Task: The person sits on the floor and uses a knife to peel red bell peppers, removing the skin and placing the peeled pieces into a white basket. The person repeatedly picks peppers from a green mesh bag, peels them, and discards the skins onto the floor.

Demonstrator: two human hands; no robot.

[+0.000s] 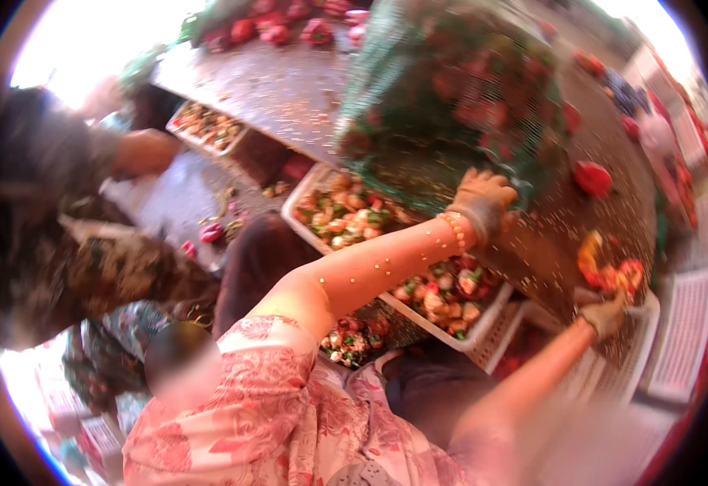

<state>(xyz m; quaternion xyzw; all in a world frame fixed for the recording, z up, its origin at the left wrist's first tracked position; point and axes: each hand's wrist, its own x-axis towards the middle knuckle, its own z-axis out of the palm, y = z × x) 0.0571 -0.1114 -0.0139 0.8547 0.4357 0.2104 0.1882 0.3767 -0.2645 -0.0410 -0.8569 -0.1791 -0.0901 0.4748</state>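
My left hand (481, 197), in a worn tan and grey glove with a beaded bracelet at the wrist, grips the lower edge of a green mesh sack (439, 140). Red peppers show through the mesh, which is partly blurred. Lower right, my right hand (603, 316), also gloved, holds a curled red and yellow pepper piece (624, 279) over the table's edge, beside a white plastic crate (648, 328). A whole red pepper (593, 178) lies on the seed-strewn table (609, 146) between the sack and that piece. Pale seeds stick to my left forearm.
White crates of pepper cores and stems stand below my left arm, one at the table's edge (305, 188) and one nearer my lap (475, 343). More red peppers (317, 31) lie at the far side. At left, a co-worker's hand (147, 152) is over another work surface (178, 182).
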